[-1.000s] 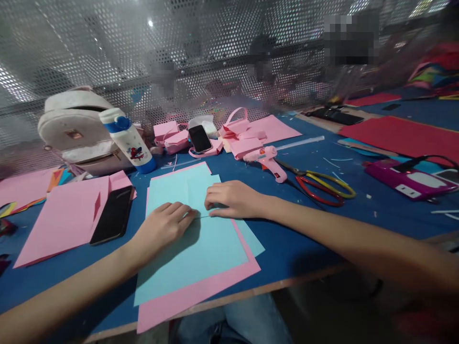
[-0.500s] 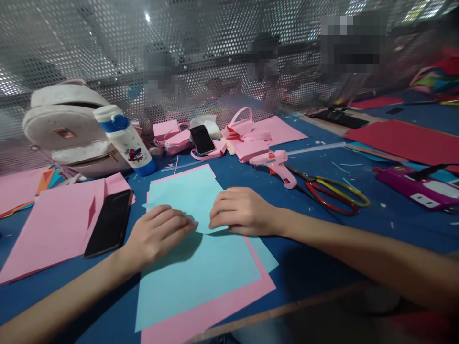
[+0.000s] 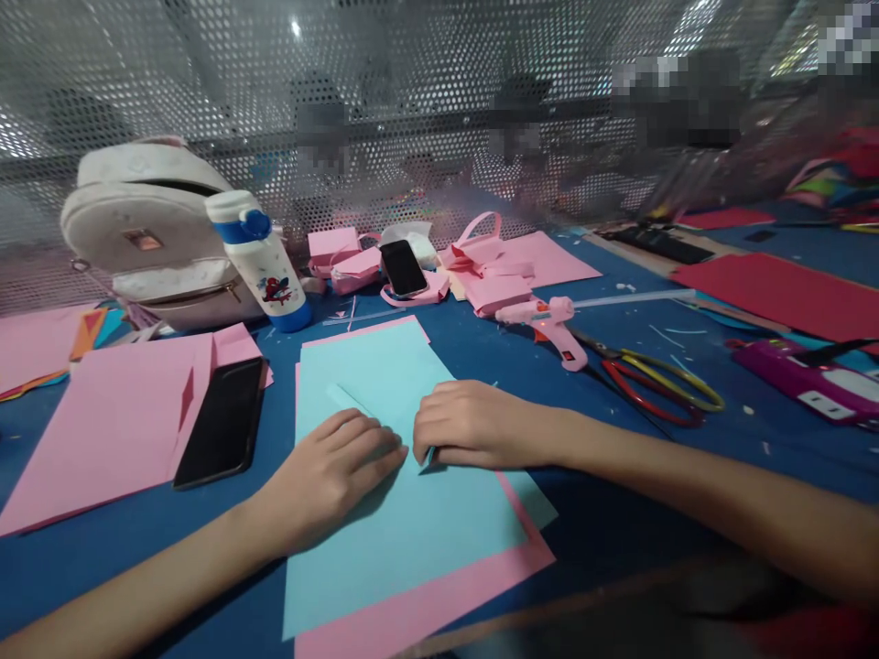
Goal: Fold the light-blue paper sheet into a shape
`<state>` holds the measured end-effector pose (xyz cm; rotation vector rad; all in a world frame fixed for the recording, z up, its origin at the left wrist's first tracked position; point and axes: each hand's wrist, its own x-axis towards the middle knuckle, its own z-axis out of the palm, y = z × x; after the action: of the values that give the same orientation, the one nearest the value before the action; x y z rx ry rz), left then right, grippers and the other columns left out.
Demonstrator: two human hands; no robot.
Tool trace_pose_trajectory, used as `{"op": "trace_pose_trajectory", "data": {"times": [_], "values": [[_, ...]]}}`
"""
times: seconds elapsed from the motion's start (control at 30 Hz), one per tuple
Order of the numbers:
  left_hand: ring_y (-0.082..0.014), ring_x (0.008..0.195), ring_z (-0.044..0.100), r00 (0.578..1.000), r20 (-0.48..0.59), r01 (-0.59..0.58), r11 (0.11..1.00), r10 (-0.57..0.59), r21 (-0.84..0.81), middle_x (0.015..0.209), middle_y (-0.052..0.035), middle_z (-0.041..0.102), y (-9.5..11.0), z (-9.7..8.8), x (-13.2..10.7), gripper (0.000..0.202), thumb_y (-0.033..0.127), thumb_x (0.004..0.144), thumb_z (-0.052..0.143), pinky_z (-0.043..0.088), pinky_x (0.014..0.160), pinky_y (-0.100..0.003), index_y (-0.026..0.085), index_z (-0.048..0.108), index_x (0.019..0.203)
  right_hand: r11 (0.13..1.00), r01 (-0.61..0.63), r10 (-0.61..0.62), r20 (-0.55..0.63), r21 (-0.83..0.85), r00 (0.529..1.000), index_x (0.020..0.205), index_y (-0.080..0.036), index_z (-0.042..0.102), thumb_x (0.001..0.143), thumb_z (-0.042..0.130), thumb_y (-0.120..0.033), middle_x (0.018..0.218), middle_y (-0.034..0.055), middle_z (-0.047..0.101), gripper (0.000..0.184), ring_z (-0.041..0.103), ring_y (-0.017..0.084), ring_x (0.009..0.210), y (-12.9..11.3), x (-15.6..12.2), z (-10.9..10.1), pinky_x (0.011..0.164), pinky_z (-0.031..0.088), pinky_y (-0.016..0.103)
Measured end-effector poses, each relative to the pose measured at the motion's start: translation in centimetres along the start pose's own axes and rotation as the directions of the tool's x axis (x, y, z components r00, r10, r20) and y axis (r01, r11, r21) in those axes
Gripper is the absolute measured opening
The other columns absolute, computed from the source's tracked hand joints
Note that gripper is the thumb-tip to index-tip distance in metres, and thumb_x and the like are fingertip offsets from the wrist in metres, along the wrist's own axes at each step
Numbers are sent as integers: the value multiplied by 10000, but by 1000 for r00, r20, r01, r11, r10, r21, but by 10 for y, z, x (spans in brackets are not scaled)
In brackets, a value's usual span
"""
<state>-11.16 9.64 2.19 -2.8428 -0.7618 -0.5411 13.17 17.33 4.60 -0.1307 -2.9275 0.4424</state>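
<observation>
A craft workspace. The desk [image 3: 75, 558] bears light-blue paper [image 3: 385, 567] at centre, a glue gun [image 3: 559, 329] and scissors [image 3: 622, 357] at right.

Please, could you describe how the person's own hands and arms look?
The left hand and right hand are ungloved, with no rings visible. No sleeve shows on the left forearm or right forearm, nor any watch or bracelet.

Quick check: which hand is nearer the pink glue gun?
Right. The right hand is over the light blue paper, on the near side of the pink glue gun and left of it; the left hand is farther left, also over that paper.
</observation>
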Motion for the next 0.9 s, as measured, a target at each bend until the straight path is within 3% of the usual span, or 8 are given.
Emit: {"op": "trace_pose_trajectory", "data": {"times": [0.2,0.3,0.43,0.5,0.63,0.77,0.9], "values": [[-269,1082,557,999,49,25,989,-18,-144,1095,-143,629,8,-3,-11,312,117,984,448,514,912,-440,107,572,1270,988,-152,148,223,0,964,936,-183,674,905,656,-278,905,18,709,102,627,172,880,-1,27,-17,747,383,280],[-278,1063,550,998,61,25,988,-16,-155,1064,-143,614,9,-2,-12,336,94,966,453,520,914,-459,99,556,1286,979,-200,201,328,-37,923,1031,-180,680,857,700,-298,956,34,716,211,627,188,900,1,43,-23,682,361,278],[-288,1015,540,988,131,109,979,-88,-170,1124,-167,541,10,-4,-16,449,61,929,419,559,790,-448,151,504,1361,955,-288,291,430,-74,854,1076,-200,680,776,763,-377,971,27,702,357,613,185,862,5,61,-26,589,309,265],[-294,1017,527,973,183,173,967,-139,-186,1167,-173,493,11,-6,-18,555,33,882,431,562,759,-451,204,462,1409,941,-323,331,449,-97,830,1037,-194,676,719,800,-418,954,18,686,409,594,177,824,8,68,-27,563,286,260],[-320,1097,480,954,234,240,948,-190,-211,1206,-169,439,13,-8,-21,694,-12,797,460,550,807,-486,251,430,1438,935,-341,347,439,-95,829,898,-181,648,657,840,-413,881,-13,649,386,551,146,767,17,81,-29,552,265,252],[-336,1153,456,957,226,229,953,-183,-201,1249,-172,447,13,-8,-21,693,-10,790,466,538,855,-518,239,435,1436,925,-377,353,478,-49,804,760,-180,613,654,844,-385,794,-41,630,327,525,117,706,26,91,-29,537,236,251],[-352,1287,400,971,219,137,975,-97,-175,1389,-167,450,11,-9,-20,641,30,817,468,447,1015,-585,173,427,1440,924,-381,349,469,-29,811,733,-181,595,663,826,-368,759,-43,610,306,507,113,680,30,92,-25,545,221,256]]}}
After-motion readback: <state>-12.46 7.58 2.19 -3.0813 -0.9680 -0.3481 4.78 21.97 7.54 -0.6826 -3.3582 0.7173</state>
